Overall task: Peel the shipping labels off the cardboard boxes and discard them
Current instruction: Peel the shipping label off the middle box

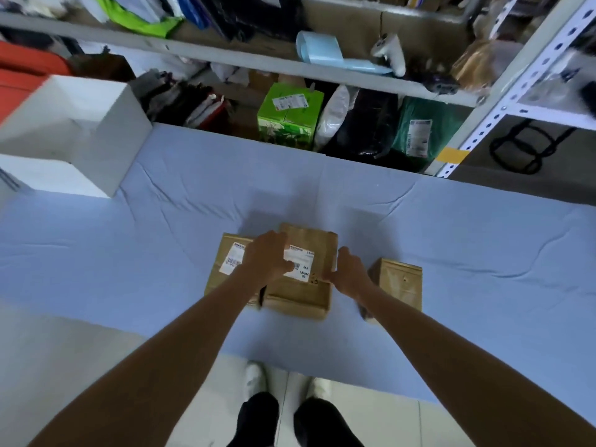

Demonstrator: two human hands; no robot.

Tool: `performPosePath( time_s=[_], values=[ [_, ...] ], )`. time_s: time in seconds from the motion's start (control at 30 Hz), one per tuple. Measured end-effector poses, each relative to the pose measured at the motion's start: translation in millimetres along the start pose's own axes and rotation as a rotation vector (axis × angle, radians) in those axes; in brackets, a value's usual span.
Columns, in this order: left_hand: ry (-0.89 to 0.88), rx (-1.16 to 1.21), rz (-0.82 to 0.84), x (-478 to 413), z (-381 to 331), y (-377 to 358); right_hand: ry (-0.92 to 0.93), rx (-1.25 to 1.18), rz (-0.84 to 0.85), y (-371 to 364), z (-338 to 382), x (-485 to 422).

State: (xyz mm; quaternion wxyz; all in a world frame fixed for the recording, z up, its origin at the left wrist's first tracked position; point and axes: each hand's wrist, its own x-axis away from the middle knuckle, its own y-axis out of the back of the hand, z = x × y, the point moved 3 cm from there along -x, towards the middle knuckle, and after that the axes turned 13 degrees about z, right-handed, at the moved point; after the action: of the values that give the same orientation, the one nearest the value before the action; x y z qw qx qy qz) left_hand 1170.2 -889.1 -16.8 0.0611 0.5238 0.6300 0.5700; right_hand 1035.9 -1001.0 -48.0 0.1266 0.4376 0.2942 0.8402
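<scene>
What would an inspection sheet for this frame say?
Surface: blue cloth, wrinkled, over the table.
Job's things: left box with left label; middle box with middle label; right box, no label seen.
Clutter: white box, far left.
Hands: left hand on middle label, grip unclear; right hand grips middle box's right edge.
Cables: black loops on floor, cable or strap unclear.
Surroundings: shelves of parcels behind.

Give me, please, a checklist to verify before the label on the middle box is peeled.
1. Middle box steadied: ok, right hand holds its right edge.
2. Label lying flat: ok.
3. Left hand pinching a label corner: cannot tell, it covers that side.
4. Right box out of the way: ok, apart.
5. Discard place: cannot tell; white container stands far left.
</scene>
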Motion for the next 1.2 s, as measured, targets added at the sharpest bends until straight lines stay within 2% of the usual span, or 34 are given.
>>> performPosePath(
  time_s=[0.1, 0.4, 0.6, 0.73, 0.93, 1.07, 1.2],
  values=[
    [-0.019, 0.003, 0.011, -2.5, 0.6, -3.2, 0.011, 0.047, 0.0, -5.1, 3.6, -0.1],
    [-0.108, 0.133, -0.003, -5.6, -8.1, -22.9, -0.039, -0.16, -0.138, 6.2, -16.3, -3.3],
    [-0.108, 0.257, -0.139, -4.5, -22.2, -42.0, -0.035, -0.334, -0.232, 8.2, -34.4, 10.0],
    [-0.085, 0.366, -0.168, -2.9, -18.5, -52.5, -0.013, -0.368, -0.253, 4.4, -35.7, 6.9],
    [-0.087, 0.553, -0.166, -5.9, -9.5, -59.7, 0.023, -0.306, -0.252, 1.2, -39.1, 3.8],
    [-0.123, 0.597, -0.162, -5.5, -4.9, -63.7, 0.072, -0.331, -0.257, -1.7, -44.7, 5.2],
    [-0.144, 0.607, -0.161, -4.5, -3.1, -66.5, 0.117, -0.254, -0.211, -5.8, -47.9, 5.5]
  ],
)
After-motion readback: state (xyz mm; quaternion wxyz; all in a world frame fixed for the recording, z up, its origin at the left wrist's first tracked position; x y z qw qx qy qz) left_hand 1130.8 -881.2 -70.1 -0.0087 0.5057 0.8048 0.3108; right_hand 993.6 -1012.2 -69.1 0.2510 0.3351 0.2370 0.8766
